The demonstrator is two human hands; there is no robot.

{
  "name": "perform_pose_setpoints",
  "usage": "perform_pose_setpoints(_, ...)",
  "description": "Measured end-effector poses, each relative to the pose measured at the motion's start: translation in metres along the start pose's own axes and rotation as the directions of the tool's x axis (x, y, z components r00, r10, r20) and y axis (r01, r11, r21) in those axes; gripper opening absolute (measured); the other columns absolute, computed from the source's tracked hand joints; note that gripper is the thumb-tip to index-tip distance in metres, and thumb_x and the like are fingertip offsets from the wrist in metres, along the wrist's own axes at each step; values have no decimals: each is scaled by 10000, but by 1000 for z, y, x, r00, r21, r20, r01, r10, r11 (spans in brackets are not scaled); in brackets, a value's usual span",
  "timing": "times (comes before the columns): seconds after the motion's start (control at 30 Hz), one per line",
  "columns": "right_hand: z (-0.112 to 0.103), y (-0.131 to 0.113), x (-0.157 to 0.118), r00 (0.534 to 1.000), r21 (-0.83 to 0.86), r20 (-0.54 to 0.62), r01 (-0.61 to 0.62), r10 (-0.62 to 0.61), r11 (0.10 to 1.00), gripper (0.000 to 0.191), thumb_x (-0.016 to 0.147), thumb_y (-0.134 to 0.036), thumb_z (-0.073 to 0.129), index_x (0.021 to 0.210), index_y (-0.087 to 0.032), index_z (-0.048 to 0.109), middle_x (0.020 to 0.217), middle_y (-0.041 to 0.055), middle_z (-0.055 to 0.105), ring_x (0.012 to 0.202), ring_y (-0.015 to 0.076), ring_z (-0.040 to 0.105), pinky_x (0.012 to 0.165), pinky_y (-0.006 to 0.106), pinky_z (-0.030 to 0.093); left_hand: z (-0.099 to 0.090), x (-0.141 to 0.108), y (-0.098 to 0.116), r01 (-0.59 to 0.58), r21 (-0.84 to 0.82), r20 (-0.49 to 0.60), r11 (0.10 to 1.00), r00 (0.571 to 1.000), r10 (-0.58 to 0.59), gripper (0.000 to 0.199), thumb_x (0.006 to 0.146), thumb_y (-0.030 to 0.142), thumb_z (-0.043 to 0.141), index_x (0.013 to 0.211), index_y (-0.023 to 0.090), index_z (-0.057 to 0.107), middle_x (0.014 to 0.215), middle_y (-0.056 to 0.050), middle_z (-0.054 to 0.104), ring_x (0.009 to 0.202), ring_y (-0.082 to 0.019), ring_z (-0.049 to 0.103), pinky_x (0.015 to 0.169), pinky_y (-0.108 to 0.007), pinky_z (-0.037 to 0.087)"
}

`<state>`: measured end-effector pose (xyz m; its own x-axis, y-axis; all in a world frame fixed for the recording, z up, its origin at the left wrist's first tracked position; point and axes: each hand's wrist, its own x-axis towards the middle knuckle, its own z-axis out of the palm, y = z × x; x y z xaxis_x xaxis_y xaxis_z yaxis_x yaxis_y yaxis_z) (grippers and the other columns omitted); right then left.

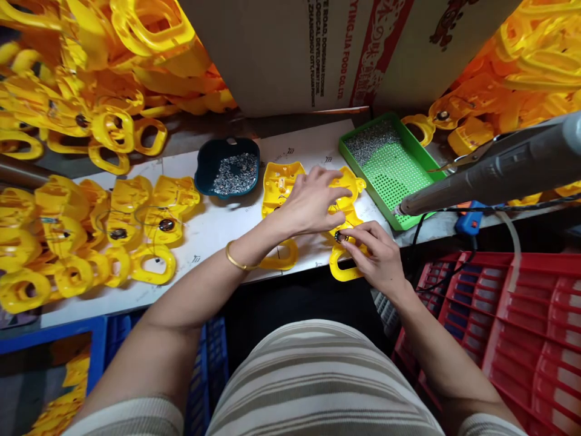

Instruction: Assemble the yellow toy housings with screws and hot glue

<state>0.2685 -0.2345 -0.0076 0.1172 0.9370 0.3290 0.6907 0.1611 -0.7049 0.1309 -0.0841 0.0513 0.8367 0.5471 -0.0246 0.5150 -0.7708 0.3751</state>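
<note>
Two yellow plastic housing halves lie side by side on the paper-covered bench before me. My left hand (pixel 313 203) is over them, fingers spread and bent, with nothing visible in its grasp. It covers much of the left housing half (pixel 282 180) and part of the right housing half (pixel 349 181). My right hand (pixel 379 254) pinches a small round black part (pixel 339 236) between thumb and fingers, at the lower end of the right half, just above its ring-shaped handle (pixel 341 269). Whether the part touches the housing is hard to see.
A dark green tray (pixel 201 172) and a bright green perforated tray (pixel 415 175) hold small metal screws. Several yellow housings (pixel 122 206) with wires line the left. A grey electric screwdriver (pixel 490 166) juts in from the right. A carton (pixel 290 54) stands behind; red crates (pixel 521 327) sit lower right.
</note>
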Motion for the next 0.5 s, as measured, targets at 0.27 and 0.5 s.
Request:
perform_pose_setpoints(0.27,-3,-1,1,1000,-63,-5,-13,12,998,193,894,-262,590,1059,-226,684,932,47,647,789,132,651,690,243,528,0,30,7,-66,44,170,997,984,58,57,715,106,679,687,146,708,908,-113,657,1113,-344,491,992,-539,293)
perform_pose_setpoints(0.5,0,-4,5,1000,-167,-1,14,-15,986,186,908,-279,580,1044,-214,687,929,49,678,822,141,662,718,239,513,17,15,2,73,-14,-149,997,986,-74,198,896,236,529,934,177,714,924,-95,677,969,-267,534,834,-383,410)
